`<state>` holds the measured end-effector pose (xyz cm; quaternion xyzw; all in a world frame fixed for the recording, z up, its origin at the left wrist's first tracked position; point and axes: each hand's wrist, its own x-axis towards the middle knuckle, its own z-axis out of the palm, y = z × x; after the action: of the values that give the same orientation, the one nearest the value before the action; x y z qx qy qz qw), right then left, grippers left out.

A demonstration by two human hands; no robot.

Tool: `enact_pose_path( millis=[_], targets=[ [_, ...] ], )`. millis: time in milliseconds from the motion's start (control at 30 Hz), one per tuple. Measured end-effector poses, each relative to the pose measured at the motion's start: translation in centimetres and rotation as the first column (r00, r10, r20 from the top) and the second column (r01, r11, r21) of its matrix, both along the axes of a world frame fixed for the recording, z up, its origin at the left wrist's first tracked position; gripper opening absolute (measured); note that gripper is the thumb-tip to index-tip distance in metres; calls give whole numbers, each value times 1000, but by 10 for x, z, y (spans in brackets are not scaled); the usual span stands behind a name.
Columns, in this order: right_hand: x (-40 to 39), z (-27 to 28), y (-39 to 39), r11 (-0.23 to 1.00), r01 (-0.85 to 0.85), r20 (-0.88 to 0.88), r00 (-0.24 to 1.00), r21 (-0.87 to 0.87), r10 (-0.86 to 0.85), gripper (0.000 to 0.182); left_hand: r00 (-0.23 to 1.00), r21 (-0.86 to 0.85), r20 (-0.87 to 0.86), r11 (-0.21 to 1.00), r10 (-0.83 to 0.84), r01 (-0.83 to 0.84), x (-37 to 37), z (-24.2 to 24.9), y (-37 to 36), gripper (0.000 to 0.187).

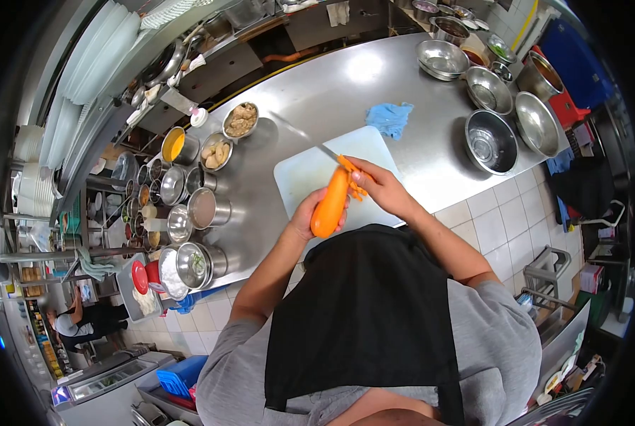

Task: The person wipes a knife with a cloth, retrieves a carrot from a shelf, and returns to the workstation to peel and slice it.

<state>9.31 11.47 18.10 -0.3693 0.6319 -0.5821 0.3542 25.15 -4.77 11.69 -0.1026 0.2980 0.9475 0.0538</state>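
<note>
A thick, peeled-looking carrot [329, 211] lies in my left hand [307, 214], whose fingers wrap its lower end. My right hand [380, 186] closes around a knife [328, 151] at the carrot's upper end. The narrow blade points up and left, past the carrot, and the fingers partly hide the grip. Small orange pieces [359, 190] show beneath the right fingers. Both hands are over a white cutting board [299, 177] on the steel table.
A crumpled blue cloth [390, 120] lies by the board's far edge. Steel bowls [490, 142] stand at the right. On the left are a bowl of pale pieces [216, 153], a bowl of meat-like pieces [241, 119] and several pots. Another person [83, 323] is at the far left.
</note>
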Motion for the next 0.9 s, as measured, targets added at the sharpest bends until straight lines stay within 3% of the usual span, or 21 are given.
enact_pose_path(
  millis=[67, 100, 167, 200, 300, 367, 500, 567, 600, 667, 800, 867, 900],
  targets=[
    [-1, 5, 2, 996, -39, 222, 975, 79, 20, 48, 984, 6, -73, 987, -160, 161, 3, -1, 5, 61],
    [-4, 3, 6, 980, -54, 309, 951, 193, -8, 49, 985, 8, -72, 987, -157, 158, 4, 1, 7, 61],
    [-5, -1, 9, 961, -74, 338, 941, 266, -20, 50, 994, 183, -101, 983, 40, -21, 2, 6, 7, 55],
    [-5, -2, 11, 950, -86, 352, 936, 301, -27, 50, 994, 182, -102, 983, 47, -28, 2, 3, 5, 55],
    [2, -25, 15, 998, -26, 117, 993, 56, 19, 50, 985, 271, -40, 951, 169, -152, 3, -5, 0, 49],
    [5, -34, 18, 999, -26, -78, 997, 29, 28, 49, 987, 267, 0, 951, 160, -154, 4, 0, 0, 46],
    [11, -26, 14, 997, -13, -135, 991, 79, 24, 49, 990, 224, 27, 965, 136, -139, 2, -2, 3, 46],
    [8, -37, 5, 999, -24, 33, 999, 35, 23, 50, 996, 255, -52, 966, 67, -52, 2, -9, 3, 48],
    [7, -30, 4, 999, -21, 34, 999, 38, 20, 50, 997, 258, -50, 965, 64, -49, 3, -10, 4, 48],
    [6, -10, 2, 987, -92, 229, 972, 133, 59, 51, 993, 341, -67, 937, 97, -69, 4, -9, 1, 52],
    [6, -8, 2, 967, -118, 323, 946, 225, 40, 52, 997, 270, -56, 962, 57, -40, 9, -14, -2, 58],
    [3, -11, -2, 964, -157, 505, 863, 217, 27, 53, 984, 146, -40, 973, -174, 178, 10, -5, 6, 62],
    [2, -11, -1, 963, -158, 505, 863, 218, 27, 53, 980, 138, -46, 970, -196, 200, 8, -1, 7, 65]
  ],
)
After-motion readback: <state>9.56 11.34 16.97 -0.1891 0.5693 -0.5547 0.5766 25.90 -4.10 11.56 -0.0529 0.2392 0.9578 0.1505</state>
